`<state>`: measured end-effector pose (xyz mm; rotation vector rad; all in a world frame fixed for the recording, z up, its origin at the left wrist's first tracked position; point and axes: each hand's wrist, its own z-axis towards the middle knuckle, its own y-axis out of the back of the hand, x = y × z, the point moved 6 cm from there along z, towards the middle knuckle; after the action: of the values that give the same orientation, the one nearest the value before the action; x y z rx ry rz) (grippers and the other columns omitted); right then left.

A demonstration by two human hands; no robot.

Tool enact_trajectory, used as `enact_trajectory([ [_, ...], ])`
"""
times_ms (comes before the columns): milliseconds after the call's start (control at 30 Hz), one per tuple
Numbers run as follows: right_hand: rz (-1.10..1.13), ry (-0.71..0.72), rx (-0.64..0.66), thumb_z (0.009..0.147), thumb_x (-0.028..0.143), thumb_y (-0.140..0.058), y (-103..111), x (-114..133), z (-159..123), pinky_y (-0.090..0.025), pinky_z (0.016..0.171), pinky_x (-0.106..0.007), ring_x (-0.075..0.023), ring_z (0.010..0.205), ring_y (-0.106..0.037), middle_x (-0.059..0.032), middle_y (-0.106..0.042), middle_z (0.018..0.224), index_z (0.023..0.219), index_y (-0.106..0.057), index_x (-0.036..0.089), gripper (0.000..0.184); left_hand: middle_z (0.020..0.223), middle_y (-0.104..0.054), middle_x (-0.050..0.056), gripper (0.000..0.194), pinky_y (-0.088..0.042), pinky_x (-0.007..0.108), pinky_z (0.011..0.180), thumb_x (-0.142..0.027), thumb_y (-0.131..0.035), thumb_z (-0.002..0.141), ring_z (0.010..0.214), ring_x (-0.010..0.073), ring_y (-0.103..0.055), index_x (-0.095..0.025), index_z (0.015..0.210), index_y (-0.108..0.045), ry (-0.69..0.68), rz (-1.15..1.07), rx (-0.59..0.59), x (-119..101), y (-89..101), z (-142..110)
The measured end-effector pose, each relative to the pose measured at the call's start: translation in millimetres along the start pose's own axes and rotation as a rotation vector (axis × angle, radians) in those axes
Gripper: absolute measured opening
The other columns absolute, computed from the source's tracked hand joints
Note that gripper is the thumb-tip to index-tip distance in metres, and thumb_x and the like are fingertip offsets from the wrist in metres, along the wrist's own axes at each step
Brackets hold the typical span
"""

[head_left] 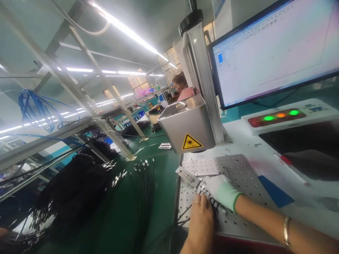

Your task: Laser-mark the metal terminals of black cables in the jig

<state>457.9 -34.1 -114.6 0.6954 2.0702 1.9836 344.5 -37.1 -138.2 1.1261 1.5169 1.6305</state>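
My bare left hand (pixel 201 217), with a ring on one finger, closes round several black cables (pixel 186 214) over the perforated metal plate (pixel 239 222). Just beyond its fingertips lies a row of silver cable connectors (pixel 207 192) at the end of a metal fixture (pixel 188 177), which sits at a slant on the plate. My right hand (pixel 222 190) wears a white glove with a green cuff. Its fingers are curled against the fixture and connectors from the right, and the fingertips are partly hidden. A silver laser marking head (pixel 189 127) with a yellow warning label hangs above.
Loose cables (pixel 144 180) and a large black cable heap (pixel 76 190) lie on the green table (pixel 113 225) to the left. At the right are a monitor (pixel 275 53), a panel with lit buttons (pixel 280 115) and a blue sheet (pixel 275 192). Another person (pixel 185 92) sits farther back.
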Motion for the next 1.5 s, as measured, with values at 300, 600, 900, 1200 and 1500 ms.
enact_trajectory([
  [300,-0.027,0.02,0.004,0.093,0.029,-0.039,16,3,-11,-0.049,0.073,-0.038,-0.0292,0.091,-0.067,-0.0174,-0.07,0.092,0.1,-0.068,0.013,0.033,0.115,-0.058,0.01,0.033,-0.044,0.033,0.095,-0.007,-0.047,0.083,0.109,0.024,-0.052,-0.014,0.113,-0.06,0.062,-0.216,0.004,11,33.9,-7],
  [600,-0.021,-0.033,-0.008,0.092,0.031,-0.039,1,10,-5,-0.047,0.071,-0.036,-0.0275,0.087,-0.067,-0.0206,-0.069,0.089,0.101,-0.067,0.009,0.036,0.106,-0.061,0.011,0.031,-0.042,0.034,0.092,-0.005,-0.038,0.085,0.104,0.0241,-0.054,-0.012,0.095,-0.066,0.28,-0.208,0.069,39,41.4,-5],
  [900,0.003,-0.035,0.037,0.091,0.026,-0.04,4,7,0,-0.048,0.073,-0.036,-0.028,0.089,-0.067,-0.02,-0.069,0.091,0.1,-0.068,0.01,0.033,0.112,-0.058,0.019,0.033,-0.039,0.038,0.094,-0.007,-0.047,0.077,0.106,0.0298,-0.052,-0.005,0.106,-0.061,0.265,-0.201,0.22,22,26.5,7],
  [1200,-0.009,0.004,0.044,0.088,0.016,-0.039,0,9,0,-0.048,0.073,-0.037,-0.0283,0.089,-0.067,-0.0213,-0.069,0.091,0.1,-0.067,0.007,0.032,0.108,-0.06,0.017,0.035,-0.038,0.036,0.095,0.0,-0.04,0.075,0.105,0.0264,-0.052,-0.005,0.103,-0.061,0.292,-0.228,0.138,17,30.4,8],
  [1500,-0.031,-0.007,-0.008,0.092,0.024,-0.037,9,13,-6,-0.048,0.07,-0.037,-0.0283,0.086,-0.068,-0.019,-0.07,0.089,0.099,-0.069,0.011,0.035,0.111,-0.061,0.016,0.034,-0.041,0.036,0.091,-0.005,-0.034,0.085,0.106,0.0267,-0.055,-0.008,0.103,-0.064,0.367,-0.266,0.053,43,40.5,4],
])
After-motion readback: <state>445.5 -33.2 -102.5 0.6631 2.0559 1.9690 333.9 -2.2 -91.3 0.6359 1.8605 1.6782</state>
